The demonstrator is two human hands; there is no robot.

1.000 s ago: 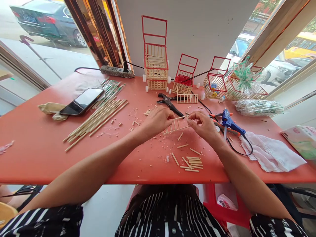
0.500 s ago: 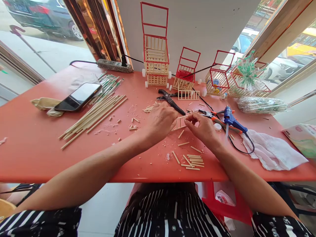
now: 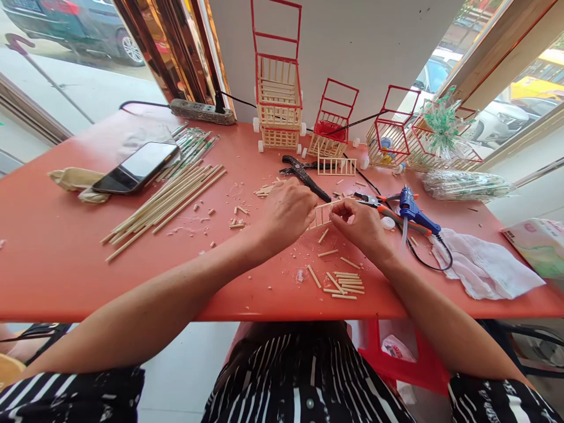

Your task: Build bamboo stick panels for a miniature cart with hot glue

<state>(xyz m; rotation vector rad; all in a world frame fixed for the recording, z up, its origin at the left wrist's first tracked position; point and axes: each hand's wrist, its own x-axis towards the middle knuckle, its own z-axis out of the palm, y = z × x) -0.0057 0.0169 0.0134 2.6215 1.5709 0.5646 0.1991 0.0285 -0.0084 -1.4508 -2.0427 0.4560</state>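
Observation:
A small ladder-like wooden stick frame (image 3: 322, 216) lies on the red table between my hands. My left hand (image 3: 287, 212) is closed at the frame's left end, its fingertips mostly hidden behind the knuckles. With thumb and forefinger pinched, my right hand (image 3: 358, 226) holds the frame's right part. Short cut sticks (image 3: 349, 282) lie in a small pile below my hands, with several loose ones around. Just beyond the frame are black-handled pliers (image 3: 306, 178) and a second ladder-like frame (image 3: 337, 167).
Long wooden sticks (image 3: 165, 205) and a phone (image 3: 136, 167) lie left. A blue glue gun (image 3: 412, 211), orange-handled pliers (image 3: 388, 212), and a white cloth (image 3: 489, 267) are right. Small stick carts (image 3: 279, 97) and a power strip (image 3: 202, 111) stand along the back.
The view has shifted slightly. My right hand's fingers have moved a little on the frame; my left hand stays at its left end.

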